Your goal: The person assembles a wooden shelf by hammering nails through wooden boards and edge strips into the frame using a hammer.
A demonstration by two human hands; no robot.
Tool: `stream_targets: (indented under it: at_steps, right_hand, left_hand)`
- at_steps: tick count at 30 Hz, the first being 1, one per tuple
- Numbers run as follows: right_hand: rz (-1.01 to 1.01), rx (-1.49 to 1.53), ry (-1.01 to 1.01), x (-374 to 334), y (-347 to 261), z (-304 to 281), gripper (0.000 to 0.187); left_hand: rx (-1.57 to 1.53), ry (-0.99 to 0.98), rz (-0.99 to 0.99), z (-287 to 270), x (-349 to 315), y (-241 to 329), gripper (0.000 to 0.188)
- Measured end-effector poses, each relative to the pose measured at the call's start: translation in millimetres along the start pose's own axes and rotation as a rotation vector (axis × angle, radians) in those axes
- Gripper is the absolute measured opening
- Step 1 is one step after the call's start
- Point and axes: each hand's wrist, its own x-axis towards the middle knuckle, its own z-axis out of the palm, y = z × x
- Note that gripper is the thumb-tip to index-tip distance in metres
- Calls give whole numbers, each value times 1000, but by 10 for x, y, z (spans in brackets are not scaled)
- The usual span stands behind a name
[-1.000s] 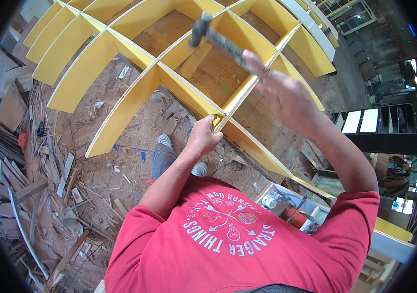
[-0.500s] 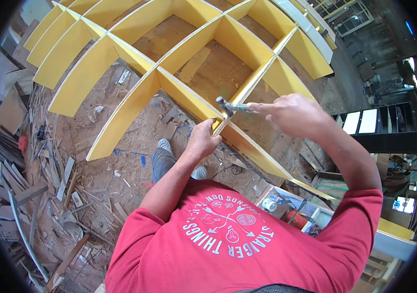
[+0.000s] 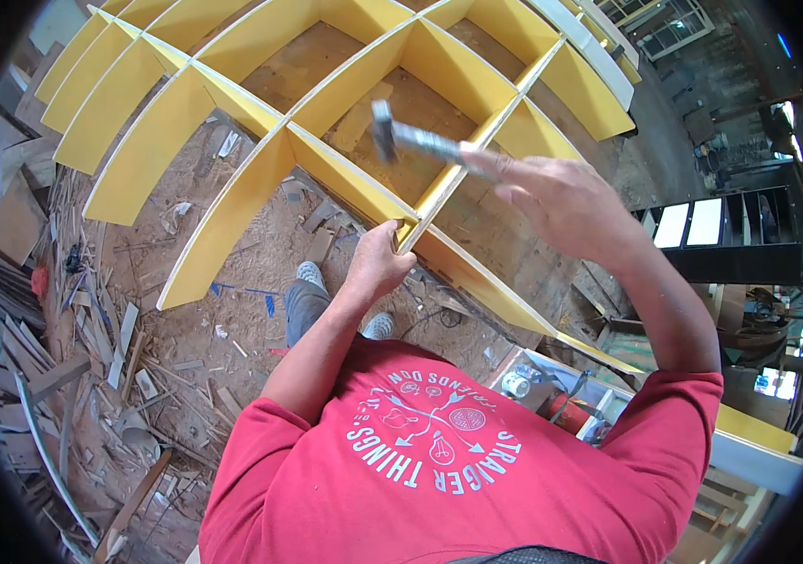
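Note:
A yellow wooden lattice frame (image 3: pixel 350 174) with curved, pale-edged panels stands in front of me. My left hand (image 3: pixel 381 266) is closed at the near joint where panels cross, its fingertips pressed on the yellow wood. A small yellow piece (image 3: pixel 405 228) shows beside those fingertips; whether it is separate from the panel I cannot tell. My right hand (image 3: pixel 561 207) grips a hammer (image 3: pixel 432 144) by its handle. The hammer's head is raised above the joint and to its left, apart from the wood, and looks a little blurred.
Wood scraps (image 3: pixel 124 348) litter the floor at the left. An open box (image 3: pixel 552 390) with tools and a red object sits near my right side. Further right stands a black shelf unit (image 3: pixel 731 235). My shoes (image 3: pixel 378 326) are just below the frame's near edge.
The hammer has risen from the joint, up and to the left, with my right hand. My left hand stays at the joint. The whole view has shifted slightly.

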Motion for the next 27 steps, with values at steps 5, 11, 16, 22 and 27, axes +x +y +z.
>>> stream_targets:
  at_steps: [5, 11, 16, 22, 27]
  right_hand:
    - [-91, -24, 159, -26, 130, 360, 56]
    - [-151, 145, 456, -76, 23, 121, 57]
    - [-74, 43, 165, -107, 126, 422, 60]
    - [-65, 71, 274, -176, 31, 361, 65]
    - [12, -77, 52, -255, 58, 458, 66]
  left_hand:
    - [28, -6, 37, 26, 13, 90, 58]
    - [16, 1, -10, -5, -3, 44, 60]
    - [24, 11, 24, 63, 22, 5, 59]
    - [-40, 11, -3, -4, -5, 145, 58]
    - [-8, 11, -43, 25, 21, 96, 59]
